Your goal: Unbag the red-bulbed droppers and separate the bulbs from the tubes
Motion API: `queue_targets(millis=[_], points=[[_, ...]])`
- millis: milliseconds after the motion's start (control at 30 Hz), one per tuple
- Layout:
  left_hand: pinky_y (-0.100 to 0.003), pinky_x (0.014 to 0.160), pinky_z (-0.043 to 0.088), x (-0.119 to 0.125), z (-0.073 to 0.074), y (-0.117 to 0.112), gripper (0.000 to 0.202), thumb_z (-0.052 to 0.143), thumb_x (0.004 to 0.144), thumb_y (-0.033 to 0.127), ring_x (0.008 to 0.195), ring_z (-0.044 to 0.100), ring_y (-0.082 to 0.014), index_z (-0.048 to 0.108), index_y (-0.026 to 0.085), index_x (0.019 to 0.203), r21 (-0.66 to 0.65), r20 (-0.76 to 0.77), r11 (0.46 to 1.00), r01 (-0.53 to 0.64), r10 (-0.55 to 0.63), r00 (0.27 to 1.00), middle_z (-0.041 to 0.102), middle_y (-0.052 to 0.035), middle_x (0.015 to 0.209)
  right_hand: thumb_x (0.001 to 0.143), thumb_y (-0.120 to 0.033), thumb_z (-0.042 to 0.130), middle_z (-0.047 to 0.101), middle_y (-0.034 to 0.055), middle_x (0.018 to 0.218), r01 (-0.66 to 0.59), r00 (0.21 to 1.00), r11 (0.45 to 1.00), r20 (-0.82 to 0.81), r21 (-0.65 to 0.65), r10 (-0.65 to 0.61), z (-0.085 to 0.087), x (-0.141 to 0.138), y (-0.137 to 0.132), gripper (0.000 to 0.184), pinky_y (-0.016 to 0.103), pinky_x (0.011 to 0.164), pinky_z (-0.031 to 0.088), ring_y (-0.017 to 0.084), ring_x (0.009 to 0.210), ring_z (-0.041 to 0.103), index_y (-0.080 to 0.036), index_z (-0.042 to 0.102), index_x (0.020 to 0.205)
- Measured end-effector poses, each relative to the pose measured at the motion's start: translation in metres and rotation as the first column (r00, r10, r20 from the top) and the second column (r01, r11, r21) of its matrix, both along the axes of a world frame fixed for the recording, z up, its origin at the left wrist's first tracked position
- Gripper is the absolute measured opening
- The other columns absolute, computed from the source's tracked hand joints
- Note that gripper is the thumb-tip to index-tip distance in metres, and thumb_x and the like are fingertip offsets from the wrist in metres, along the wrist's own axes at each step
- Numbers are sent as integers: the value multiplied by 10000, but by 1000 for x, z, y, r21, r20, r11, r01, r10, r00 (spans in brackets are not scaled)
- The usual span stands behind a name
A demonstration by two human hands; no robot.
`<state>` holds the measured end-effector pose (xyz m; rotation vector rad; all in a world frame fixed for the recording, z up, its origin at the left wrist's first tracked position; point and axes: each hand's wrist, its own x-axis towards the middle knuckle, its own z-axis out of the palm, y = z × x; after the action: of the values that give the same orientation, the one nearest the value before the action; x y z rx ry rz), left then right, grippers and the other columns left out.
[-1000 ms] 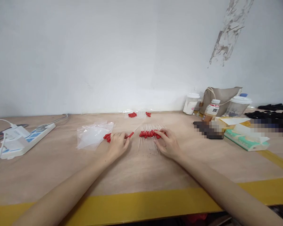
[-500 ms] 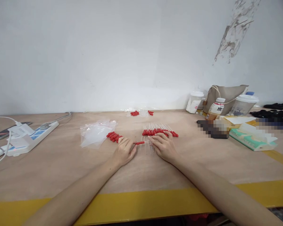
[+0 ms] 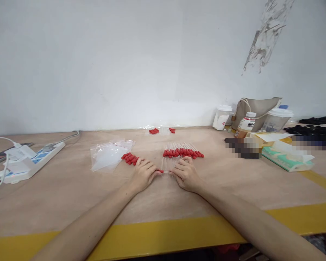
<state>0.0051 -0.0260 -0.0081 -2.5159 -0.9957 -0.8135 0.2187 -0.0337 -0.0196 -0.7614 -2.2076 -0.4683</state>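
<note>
My left hand (image 3: 143, 174) is closed in a pinch on a small red rubber-like piece (image 3: 161, 171), most of it hidden by the fingers. My right hand (image 3: 187, 175) pinches a thin clear stick or tube (image 3: 166, 172). The two meet end to end between my fingertips; whether one sits inside the other I cannot tell. Just beyond my right hand lies a row of red-tipped pale sticks (image 3: 183, 153), tips towards me. Several thin clear sticks (image 3: 167, 163) lie between my hands. Beside my left hand is a group of loose red pieces (image 3: 129, 158).
A clear zip bag (image 3: 108, 156) lies on the left, with a power strip (image 3: 40, 159) farther out. Small red pieces (image 3: 154, 131) rest on plastic by the wall. At right stand a cup (image 3: 221, 117), a bottle (image 3: 246, 125), a grey bag (image 3: 256, 108) and a tissue pack (image 3: 286, 159).
Both hands have come slightly nearer to me, and my right fingers have closed into a pinch. Less of the red piece shows beyond my left fingertips.
</note>
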Motion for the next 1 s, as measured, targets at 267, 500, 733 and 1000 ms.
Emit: queue_targets(millis=[267,500,733,1000], points=[[-341,778,286,-4,6,-10,253,406,872,265,694,462,-138,534,170,675,63,-102,995,72,-65,993,565,-7,662,833,-206,444,502,-23,552,-46,999,999,4,-11,46,-2,5,-1,185,325,782,226,109,641,387,-193,608,750],[-334,750,298,-4,11,-17,250,384,874,241,718,465,-149,533,177,684,9,-144,998,69,-67,987,561,-19,680,843,-228,421,506,-20,555,-40,997,999,68,-6,41,2,7,-6,204,330,793,229,116,644,398,-206,600,747],[-330,708,290,-4,15,-20,247,356,875,197,710,463,-153,542,183,713,20,-164,997,80,-75,984,568,-26,686,844,-233,420,504,-18,550,-45,998,999,51,-24,47,2,9,-5,218,328,793,228,115,642,383,-205,608,738],[-316,649,306,-6,13,-21,249,354,867,176,702,464,-157,534,174,695,-12,-148,997,70,-71,986,567,-32,685,832,-240,444,515,-19,535,-68,998,997,-6,-43,68,4,13,-5,214,332,784,235,117,633,380,-207,624,721]])
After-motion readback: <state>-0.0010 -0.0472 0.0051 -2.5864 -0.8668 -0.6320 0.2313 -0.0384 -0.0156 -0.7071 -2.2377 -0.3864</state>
